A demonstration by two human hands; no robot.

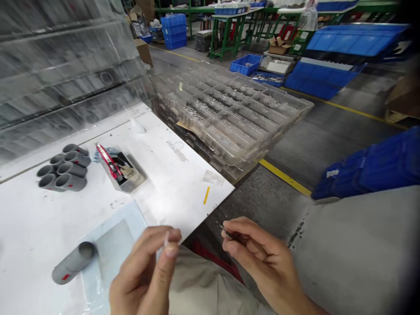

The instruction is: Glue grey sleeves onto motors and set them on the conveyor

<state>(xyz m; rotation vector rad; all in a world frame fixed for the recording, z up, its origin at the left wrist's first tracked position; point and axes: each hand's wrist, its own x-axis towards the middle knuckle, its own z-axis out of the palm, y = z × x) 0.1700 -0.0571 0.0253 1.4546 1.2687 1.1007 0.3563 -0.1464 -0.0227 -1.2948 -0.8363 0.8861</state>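
Observation:
My left hand [149, 269] is raised over the near edge of the white table [170, 175], its thumb and fingers pinched on a small whitish piece [166, 239]. My right hand [259, 258] is off the table's corner, fingers closed on a thin dark pointed tool [225, 232]; the two hands face each other. A single grey tube [74, 262] with a red mark lies on its side left of my left hand, next to a pale blue sheet [114, 245].
A stack of several grey tubes [64, 168] lies at the table's left. A small clear box [123, 168] with a red cutter stands mid-table, a yellow stick [206, 195] near the right edge. Clear plastic trays [236, 113] are stacked beyond the table; blue crates [370, 168] sit on the floor.

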